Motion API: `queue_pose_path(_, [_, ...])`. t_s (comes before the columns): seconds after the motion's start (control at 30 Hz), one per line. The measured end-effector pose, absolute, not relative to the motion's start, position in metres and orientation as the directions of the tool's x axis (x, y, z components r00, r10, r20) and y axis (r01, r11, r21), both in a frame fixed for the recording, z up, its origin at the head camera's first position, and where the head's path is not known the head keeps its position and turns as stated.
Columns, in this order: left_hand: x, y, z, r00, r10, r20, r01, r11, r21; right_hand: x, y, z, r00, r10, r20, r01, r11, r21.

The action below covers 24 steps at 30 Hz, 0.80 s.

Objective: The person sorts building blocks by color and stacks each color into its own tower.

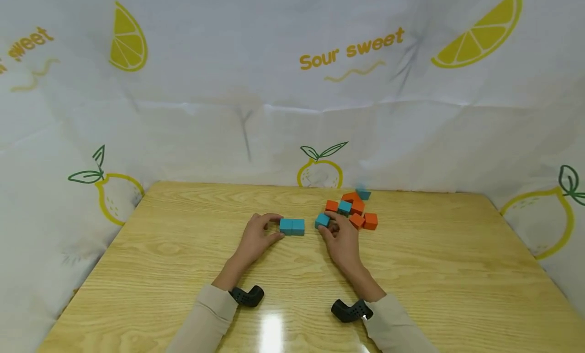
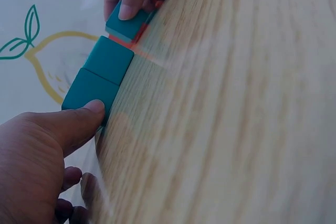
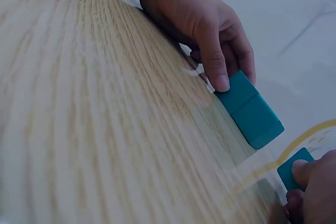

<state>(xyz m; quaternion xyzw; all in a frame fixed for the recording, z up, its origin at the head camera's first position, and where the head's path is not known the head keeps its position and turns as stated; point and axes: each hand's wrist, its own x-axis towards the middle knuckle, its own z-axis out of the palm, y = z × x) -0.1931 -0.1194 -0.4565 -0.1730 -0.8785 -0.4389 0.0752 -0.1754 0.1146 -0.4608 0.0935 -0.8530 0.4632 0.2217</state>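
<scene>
Our left hand pinches the blue wooden-looking cube pair at its nine-o'clock end; our right hand pinches another blue cube, best kept square.

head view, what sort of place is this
Probably a makeshift recording corner: a wood-grain table with a white lemon-print sheet behind it and along both sides, two blue blocks side by side on it, and a black device on the left wrist.
</scene>
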Motion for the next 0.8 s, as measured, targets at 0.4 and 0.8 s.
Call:
queue_pose_path(0.4, [-0.194, -0.119, -0.458, -0.927, 0.24, 0.289, 0.376, 0.552, 0.744, -0.175, 0.107, -0.461, -0.818, 0.033, 0.574, -0.488, 0.488, -0.723])
queue_pose_path(0.8, [-0.196, -0.12, -0.461, -0.927, 0.243, 0.287, 0.375, 0.554, 0.743, -0.178, 0.082, -0.459, -0.763, -0.05, 0.644, -0.608, 0.394, -0.69])
